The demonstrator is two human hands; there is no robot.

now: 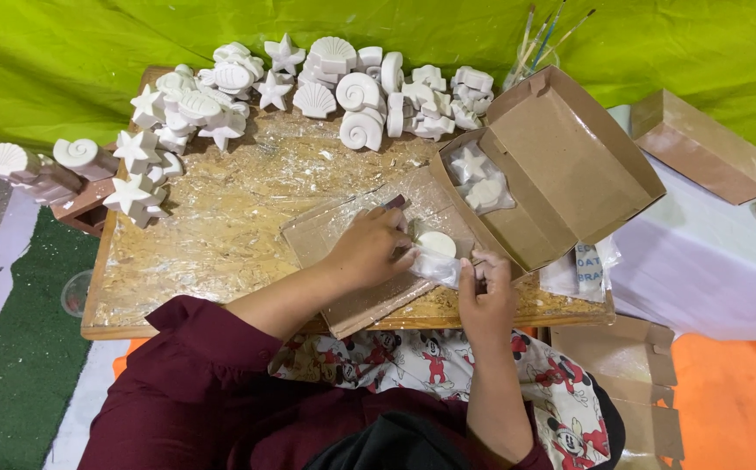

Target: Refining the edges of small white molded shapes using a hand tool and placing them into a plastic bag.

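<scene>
Wrapping a white plaster disc

Wide wooden worktable [221, 244] carries an open brown cardboard box [569, 165] at right. Near centre, left hand [369, 248] presses the round white plaster piece [436, 244]; right hand [485, 292] pinches its clear plastic wrap [437, 268].

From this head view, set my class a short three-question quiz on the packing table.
1. True or false: the cardboard box on the table is open.
2. What does the left hand press, beside the right hand? A) a paintbrush B) a round white plaster piece in clear wrap C) a star
3. Which plaster shapes line the far edge of the wooden table?

Key: 1 true; 2 B; 3 stars, scallop shells and spiral shells.
</scene>
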